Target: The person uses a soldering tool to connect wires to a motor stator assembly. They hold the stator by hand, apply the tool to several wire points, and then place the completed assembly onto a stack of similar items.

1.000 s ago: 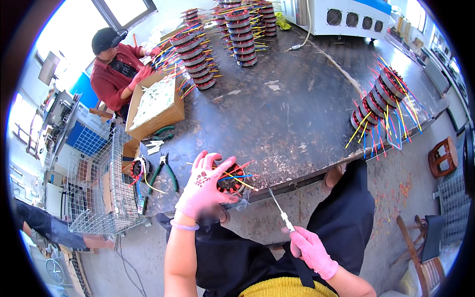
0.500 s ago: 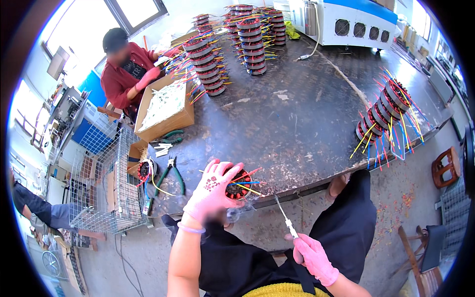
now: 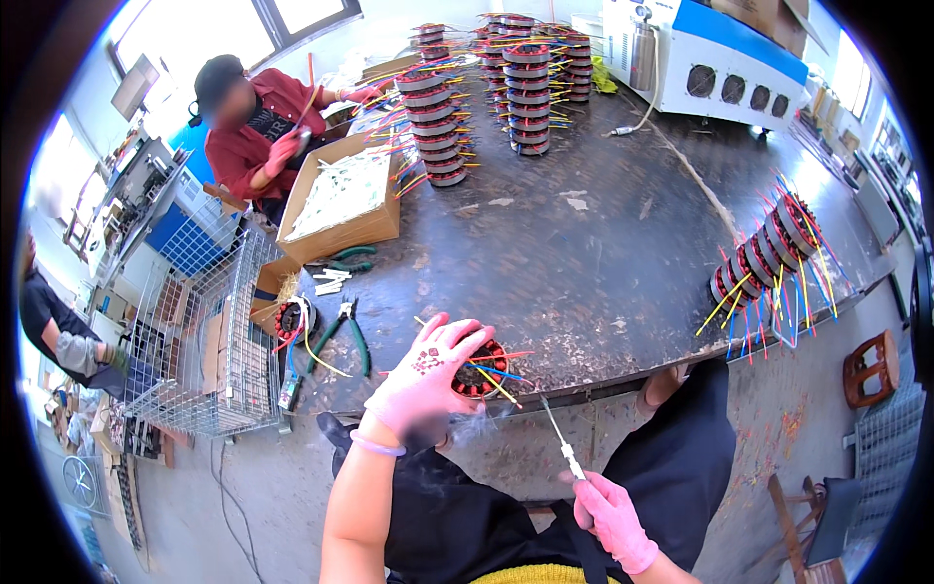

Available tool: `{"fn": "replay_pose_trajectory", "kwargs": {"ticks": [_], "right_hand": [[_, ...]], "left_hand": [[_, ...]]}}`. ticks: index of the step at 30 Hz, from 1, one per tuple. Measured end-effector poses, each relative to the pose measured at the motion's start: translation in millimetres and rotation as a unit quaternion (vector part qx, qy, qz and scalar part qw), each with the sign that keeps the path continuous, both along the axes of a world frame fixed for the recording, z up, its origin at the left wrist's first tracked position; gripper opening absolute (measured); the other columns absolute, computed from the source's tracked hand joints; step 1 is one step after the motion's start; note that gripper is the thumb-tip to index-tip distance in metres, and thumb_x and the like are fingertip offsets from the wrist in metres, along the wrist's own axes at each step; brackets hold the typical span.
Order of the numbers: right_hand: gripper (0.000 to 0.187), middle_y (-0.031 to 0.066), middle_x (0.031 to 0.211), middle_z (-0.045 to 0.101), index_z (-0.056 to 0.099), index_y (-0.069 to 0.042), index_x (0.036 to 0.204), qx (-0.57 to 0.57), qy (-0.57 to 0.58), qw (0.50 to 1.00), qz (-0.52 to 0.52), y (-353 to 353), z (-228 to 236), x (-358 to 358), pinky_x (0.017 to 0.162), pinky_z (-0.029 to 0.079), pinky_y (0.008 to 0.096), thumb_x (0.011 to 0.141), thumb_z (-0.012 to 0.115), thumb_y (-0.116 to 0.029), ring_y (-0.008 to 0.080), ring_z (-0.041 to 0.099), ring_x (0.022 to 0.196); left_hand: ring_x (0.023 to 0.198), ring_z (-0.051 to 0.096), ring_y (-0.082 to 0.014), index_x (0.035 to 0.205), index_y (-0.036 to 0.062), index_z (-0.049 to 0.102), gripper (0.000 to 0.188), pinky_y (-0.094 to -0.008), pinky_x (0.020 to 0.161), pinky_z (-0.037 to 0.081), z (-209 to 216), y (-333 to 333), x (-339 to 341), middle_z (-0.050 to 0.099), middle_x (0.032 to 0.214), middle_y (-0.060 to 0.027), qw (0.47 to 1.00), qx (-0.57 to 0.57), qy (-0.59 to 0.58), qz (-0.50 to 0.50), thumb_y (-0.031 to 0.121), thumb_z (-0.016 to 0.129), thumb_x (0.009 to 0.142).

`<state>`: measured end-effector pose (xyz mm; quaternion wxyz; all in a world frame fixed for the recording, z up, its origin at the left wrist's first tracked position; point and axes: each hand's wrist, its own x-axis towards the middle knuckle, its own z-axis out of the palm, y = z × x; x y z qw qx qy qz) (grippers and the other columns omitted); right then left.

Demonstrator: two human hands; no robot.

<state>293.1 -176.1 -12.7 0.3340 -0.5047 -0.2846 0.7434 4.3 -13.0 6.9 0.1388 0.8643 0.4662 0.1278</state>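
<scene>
My left hand [image 3: 428, 375], in a pink glove, is wrapped round the left side of a motor stator [image 3: 473, 387] at the table's front edge. Red coils show inside the ring, and red, blue and yellow leads point right from it. Part of the stator is hidden under my fingers. In my right hand [image 3: 615, 521], also gloved in pink, is a soldering iron [image 3: 566, 450], held below the table edge. Its thin tip points up toward the lead ends, apart from them. A wisp of smoke hangs beside the stator.
Left of my hand lie green-handled cutters [image 3: 358, 341] and another wired stator [image 3: 292, 319]. A cardboard box [image 3: 375, 226] of white sleeves stands by a co-worker [image 3: 258, 136]. Stacked stators [image 3: 530, 102] rise at the back; a leaning row [image 3: 769, 248] lies right. A wire cage [image 3: 204, 360] adjoins the table.
The view has shifted, so the table's contents sit a little farther right. My left hand stays on the stator. The soldering iron remains in my right hand, its tip still near the leads.
</scene>
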Motion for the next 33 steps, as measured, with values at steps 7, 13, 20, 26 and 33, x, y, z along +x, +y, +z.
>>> {"fn": "replay_pose_trajectory", "kwargs": {"ticks": [7, 13, 20, 26, 33], "right_hand": [[0.037, -0.0051, 0.061, 0.046, 0.059, 0.001, 0.127, -0.005, 0.005, 1.000, -0.005, 0, 2, -1, 0.048, 0.026, 0.0212, 0.104, 0.051, -0.026, 0.0039, 0.036, 0.051], [0.028, -0.0064, 0.059, 0.042, 0.062, -0.009, 0.092, 0.059, -0.052, 0.997, -0.007, 0, 3, -8, 0.046, 0.025, 0.0219, 0.104, 0.050, -0.032, 0.0044, 0.034, 0.049], [0.029, -0.0067, 0.059, 0.042, 0.055, -0.012, 0.082, 0.051, -0.046, 0.998, -0.002, 1, 6, -7, 0.045, 0.024, 0.0219, 0.104, 0.050, -0.030, 0.0038, 0.033, 0.048], [0.024, -0.0067, 0.059, 0.043, 0.064, -0.009, 0.096, 0.040, -0.044, 0.998, -0.010, -1, 1, -7, 0.045, 0.024, 0.0220, 0.104, 0.051, -0.028, 0.0035, 0.034, 0.048], [0.035, -0.0058, 0.059, 0.045, 0.059, 0.001, 0.127, 0.012, 0.022, 1.000, -0.005, -1, -13, 1, 0.046, 0.024, 0.0214, 0.105, 0.049, -0.023, 0.0038, 0.035, 0.049]], "left_hand": [[0.129, 0.049, -0.0336, 0.147, 0.0095, 0.043, 0.103, -0.0497, 0.121, 0.024, -6, 6, -8, 0.053, 0.138, -0.0147, 0.999, 0.000, -0.022, -0.034, 0.039, 0.087, 0.059], [0.130, 0.048, -0.0353, 0.149, 0.0050, 0.038, 0.107, -0.0485, 0.121, 0.024, -9, 4, -9, 0.051, 0.138, -0.0166, 0.999, 0.005, -0.018, -0.032, 0.041, 0.087, 0.061], [0.130, 0.047, -0.0355, 0.147, 0.0072, 0.042, 0.102, -0.0497, 0.120, 0.025, -3, 3, -5, 0.051, 0.137, -0.0167, 1.000, -0.002, -0.004, -0.018, 0.040, 0.087, 0.061], [0.130, 0.047, -0.0353, 0.146, 0.0073, 0.042, 0.101, -0.0494, 0.119, 0.026, -1, 3, -6, 0.052, 0.136, -0.0161, 1.000, -0.003, -0.001, -0.023, 0.041, 0.087, 0.062], [0.129, 0.048, -0.0360, 0.144, 0.0066, 0.046, 0.101, -0.0496, 0.118, 0.028, -1, 9, -3, 0.054, 0.136, -0.0164, 0.999, -0.005, -0.015, -0.035, 0.040, 0.089, 0.059]]}}
